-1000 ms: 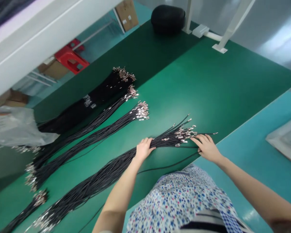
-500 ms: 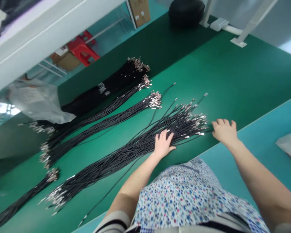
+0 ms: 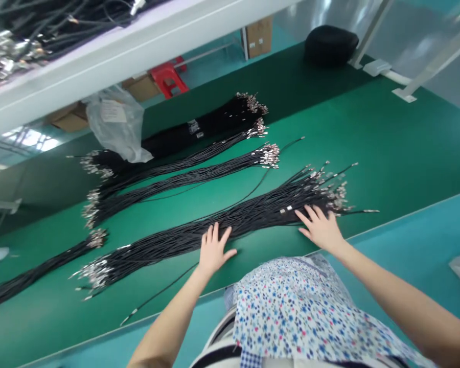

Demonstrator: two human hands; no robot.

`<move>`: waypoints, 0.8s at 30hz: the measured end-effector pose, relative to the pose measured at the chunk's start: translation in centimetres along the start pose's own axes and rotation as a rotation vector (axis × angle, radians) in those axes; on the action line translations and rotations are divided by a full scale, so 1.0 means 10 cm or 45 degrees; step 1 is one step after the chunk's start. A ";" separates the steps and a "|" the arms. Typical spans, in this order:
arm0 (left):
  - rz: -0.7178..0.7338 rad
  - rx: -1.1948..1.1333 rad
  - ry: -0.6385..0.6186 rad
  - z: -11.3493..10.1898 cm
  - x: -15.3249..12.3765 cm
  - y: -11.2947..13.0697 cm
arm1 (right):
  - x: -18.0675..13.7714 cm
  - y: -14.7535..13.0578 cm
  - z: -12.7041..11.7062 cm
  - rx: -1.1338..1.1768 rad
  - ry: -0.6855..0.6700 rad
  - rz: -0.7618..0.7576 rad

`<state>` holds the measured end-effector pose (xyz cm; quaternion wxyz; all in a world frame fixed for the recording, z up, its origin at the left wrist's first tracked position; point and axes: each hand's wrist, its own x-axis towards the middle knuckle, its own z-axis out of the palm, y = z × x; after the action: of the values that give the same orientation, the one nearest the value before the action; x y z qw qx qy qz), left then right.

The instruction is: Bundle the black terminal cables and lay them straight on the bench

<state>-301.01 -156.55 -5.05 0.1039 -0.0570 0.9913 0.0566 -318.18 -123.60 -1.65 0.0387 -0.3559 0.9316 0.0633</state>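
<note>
The long bundle of thin black wires (image 3: 230, 225) nearest me is black along its whole length, tipped with shiny silver metal terminals (image 3: 329, 186). The other slim wire bundles (image 3: 184, 179) farther off are the same black with silver ends. They all lie on a plain deep green rubber table mat (image 3: 368, 138), darker in the shade at the back. The smooth floor (image 3: 425, 235) is teal. My loose cotton top (image 3: 299, 306) is white, sprinkled with small blue, navy and pink flowers; the knitted hem (image 3: 218, 342) beneath it is striped black and white. Beyond the mat I see a red plastic stool (image 3: 168, 79), a brown cardboard box (image 3: 258, 36), a cloudy whitish plastic bag (image 3: 115, 122) and a matt black oval case (image 3: 331, 45).
</note>
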 end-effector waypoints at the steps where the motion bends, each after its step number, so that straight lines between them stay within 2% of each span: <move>1: 0.032 -0.013 -0.022 0.03 -0.14 0.07 | -0.16 0.00 0.05 -0.025 -0.019 0.010; 3: 0.036 -0.045 -0.047 0.09 -0.32 0.18 | -0.44 -0.03 0.14 -0.061 -0.033 0.035; 6: -0.090 -0.079 -0.013 0.16 -0.32 0.25 | -0.59 -0.04 0.16 -0.102 -0.022 0.081; 9: -0.181 -0.107 -0.017 0.11 -0.14 0.18 | -0.39 0.01 -0.04 -0.101 -0.100 0.058; 12: -0.091 -0.142 -0.127 -0.09 0.04 0.04 | 0.03 -0.02 -0.34 -0.058 -0.160 -0.026; 14: -0.019 -0.168 -0.142 -0.24 0.21 0.00 | 0.38 -0.16 -0.46 0.025 -0.051 -0.169; 16: 0.015 -0.213 -0.067 -0.34 0.47 0.02 | 0.73 -0.36 -0.47 0.122 0.078 -0.354; 19: 0.001 -0.293 0.020 -0.32 0.99 0.17 | 1.06 -0.56 -0.35 0.146 0.074 -0.429; 21: -0.037 -0.311 0.002 -0.23 1.29 0.30 | 1.03 -0.52 -0.27 0.098 0.017 -0.362; 24: -0.108 -0.280 0.046 -0.07 1.59 0.50 | 0.64 -0.30 -0.15 0.020 -0.026 -0.256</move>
<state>-317.17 -153.34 -7.22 0.0816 -0.1110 0.9775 0.1597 -320.98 -130.23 -1.17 0.0572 -0.4468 0.8911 0.0556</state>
